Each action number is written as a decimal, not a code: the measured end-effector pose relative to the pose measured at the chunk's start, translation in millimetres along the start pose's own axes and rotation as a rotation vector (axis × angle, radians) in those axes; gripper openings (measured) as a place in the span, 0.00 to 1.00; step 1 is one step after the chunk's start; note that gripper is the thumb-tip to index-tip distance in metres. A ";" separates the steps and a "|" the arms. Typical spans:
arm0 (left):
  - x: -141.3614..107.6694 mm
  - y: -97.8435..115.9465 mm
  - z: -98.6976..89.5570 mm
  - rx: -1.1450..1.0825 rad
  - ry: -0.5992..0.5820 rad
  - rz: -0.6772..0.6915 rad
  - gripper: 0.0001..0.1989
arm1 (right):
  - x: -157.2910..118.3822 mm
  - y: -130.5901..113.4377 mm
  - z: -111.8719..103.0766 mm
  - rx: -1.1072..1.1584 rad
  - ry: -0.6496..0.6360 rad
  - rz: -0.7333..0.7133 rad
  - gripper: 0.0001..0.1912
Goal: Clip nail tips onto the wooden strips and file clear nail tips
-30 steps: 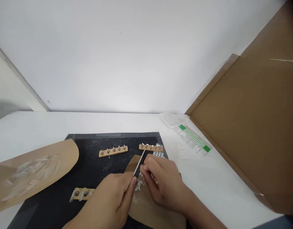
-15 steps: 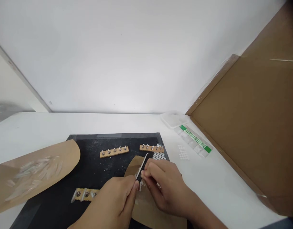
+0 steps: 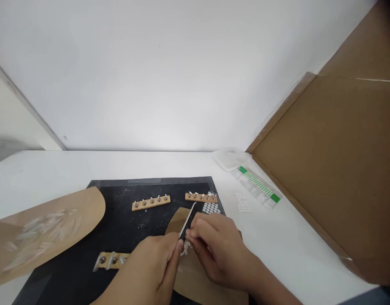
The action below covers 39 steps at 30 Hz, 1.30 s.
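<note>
Probably light and stiff, the slim stick [image 3: 188, 221] suits an end hold. The left hand [image 3: 154, 259] pinches there; the right hand's [image 3: 215, 246] grip is closed, contents hidden.

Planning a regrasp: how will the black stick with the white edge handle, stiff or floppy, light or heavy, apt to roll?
Probably stiff: the stick juts out straight, without visible sag, from the left hand. Likely light, given its slim build. Probably not prone to rolling, since its sides look flat.
</note>
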<state>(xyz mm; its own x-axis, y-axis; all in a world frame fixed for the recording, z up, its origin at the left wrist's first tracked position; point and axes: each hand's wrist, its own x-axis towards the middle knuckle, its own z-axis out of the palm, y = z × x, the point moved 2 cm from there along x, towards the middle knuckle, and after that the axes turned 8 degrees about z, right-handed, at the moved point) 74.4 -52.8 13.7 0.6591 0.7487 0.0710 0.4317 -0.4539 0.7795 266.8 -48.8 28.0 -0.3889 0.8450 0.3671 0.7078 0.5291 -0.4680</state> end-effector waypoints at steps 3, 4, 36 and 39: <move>0.2 1.5 -1.6 -0.015 0.000 -0.011 0.21 | 0.0 1.5 -0.4 0.001 0.042 0.037 0.13; 0.6 2.5 -2.2 -0.023 0.004 -0.012 0.21 | -0.1 1.8 0.0 0.003 0.020 0.021 0.12; 1.4 5.2 -6.4 -0.117 -0.024 -0.059 0.22 | -1.7 1.4 -7.5 -0.063 0.032 -0.018 0.14; 1.8 7.4 -7.5 -0.115 -0.012 -0.048 0.23 | -0.8 0.9 -8.4 -0.060 0.092 0.021 0.13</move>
<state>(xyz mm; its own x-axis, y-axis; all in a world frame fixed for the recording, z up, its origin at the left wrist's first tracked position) 74.2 -51.2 24.2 0.6466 0.7624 0.0250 0.3898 -0.3584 0.8483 272.7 -49.6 34.1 -0.3197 0.8437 0.4312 0.7505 0.5033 -0.4282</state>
